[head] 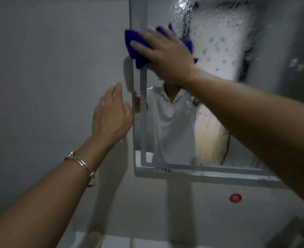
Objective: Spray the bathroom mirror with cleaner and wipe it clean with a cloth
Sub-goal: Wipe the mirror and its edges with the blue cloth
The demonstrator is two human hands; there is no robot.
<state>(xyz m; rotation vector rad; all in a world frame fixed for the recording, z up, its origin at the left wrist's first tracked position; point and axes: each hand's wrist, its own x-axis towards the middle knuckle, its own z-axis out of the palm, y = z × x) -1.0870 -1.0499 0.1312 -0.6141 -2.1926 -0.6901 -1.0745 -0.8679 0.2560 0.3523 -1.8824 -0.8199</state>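
On wet rect. mirror (174,122), R hand (165,54) pressing fuzzy blue cloth (134,42)

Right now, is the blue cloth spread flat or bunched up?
Bunched up: the blue cloth bulges in crumpled folds around the right hand pressing it to the mirror.

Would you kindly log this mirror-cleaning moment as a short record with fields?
right hand: flat on the blue cloth, pressing it to the upper left of the mirror
left hand: by the mirror's left edge, contact unclear
mirror surface: wet droplets and streaks at upper right
left wrist: silver bracelet
wall below: small red round thing
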